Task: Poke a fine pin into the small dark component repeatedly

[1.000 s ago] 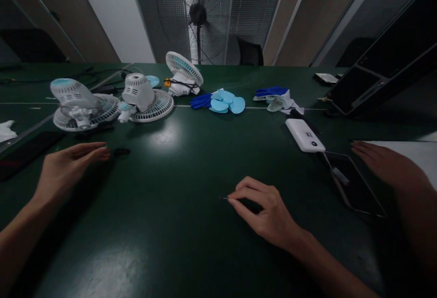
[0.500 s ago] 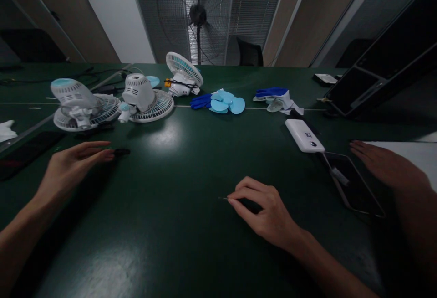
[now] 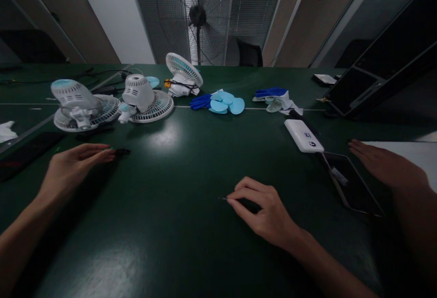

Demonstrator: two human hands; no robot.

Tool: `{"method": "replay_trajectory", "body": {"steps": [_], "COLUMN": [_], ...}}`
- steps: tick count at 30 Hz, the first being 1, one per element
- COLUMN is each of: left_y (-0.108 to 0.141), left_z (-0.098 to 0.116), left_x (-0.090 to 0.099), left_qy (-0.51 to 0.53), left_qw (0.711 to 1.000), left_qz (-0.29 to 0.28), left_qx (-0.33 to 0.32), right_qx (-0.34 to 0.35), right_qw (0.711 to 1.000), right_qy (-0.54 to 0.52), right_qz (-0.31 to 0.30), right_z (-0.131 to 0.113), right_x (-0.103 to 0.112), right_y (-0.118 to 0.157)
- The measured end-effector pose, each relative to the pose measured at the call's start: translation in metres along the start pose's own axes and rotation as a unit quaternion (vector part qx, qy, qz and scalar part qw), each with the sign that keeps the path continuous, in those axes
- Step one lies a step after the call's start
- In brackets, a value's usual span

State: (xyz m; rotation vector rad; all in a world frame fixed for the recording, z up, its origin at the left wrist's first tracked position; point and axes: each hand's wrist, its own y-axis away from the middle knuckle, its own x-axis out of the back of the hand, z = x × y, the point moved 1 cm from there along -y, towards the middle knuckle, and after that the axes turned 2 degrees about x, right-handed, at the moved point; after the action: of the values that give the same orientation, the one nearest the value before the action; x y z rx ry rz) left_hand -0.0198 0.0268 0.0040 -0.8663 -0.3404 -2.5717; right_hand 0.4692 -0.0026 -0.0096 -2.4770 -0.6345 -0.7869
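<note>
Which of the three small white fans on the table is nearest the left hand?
The leftmost fan, just beyond the left hand; the middle fan sits further right, and the rightmost fan lies farthest back.

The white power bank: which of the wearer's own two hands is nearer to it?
Right. The right hand is below and left of the white power bank in the picture, not touching it; the left hand is much farther to its left.
</note>
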Motion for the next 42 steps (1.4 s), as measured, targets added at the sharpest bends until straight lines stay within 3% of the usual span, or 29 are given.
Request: {"method": "replay_trajectory", "body": {"steps": [6,14,23,34,42], "left_y": [0.003,-0.005,-0.003,-0.008,0.001], "left_z": [0.002,-0.002,0.002,-0.006,0.007], "left_x": [-0.001,-0.013,-0.015,-0.012,-0.012], "left_qy": [-0.074,-0.086,-0.085,-0.060,-0.075], "left_qw": [0.995,0.993,0.993,0.997,0.996], "left_qz": [0.039,-0.041,-0.009,-0.011,-0.028], "left_qx": [-0.055,-0.072,-0.086,-0.039,-0.035], "right_qx": [-0.001,0.002,0.000,0.000,-0.002], "right_qw": [1.000,1.000,1.000,1.000,1.000], "right_qy": [-0.002,-0.004,0.000,-0.004,0.000], "right_qz": [0.001,0.000,-0.001,-0.004,-0.006], "right_z": [-0.001,0.000,-0.001,0.000,0.000], "right_x": [0.000,0.000,0.000,0.000,0.000], "right_y": [-0.001,-0.001,0.000,0.000,-0.001]}}
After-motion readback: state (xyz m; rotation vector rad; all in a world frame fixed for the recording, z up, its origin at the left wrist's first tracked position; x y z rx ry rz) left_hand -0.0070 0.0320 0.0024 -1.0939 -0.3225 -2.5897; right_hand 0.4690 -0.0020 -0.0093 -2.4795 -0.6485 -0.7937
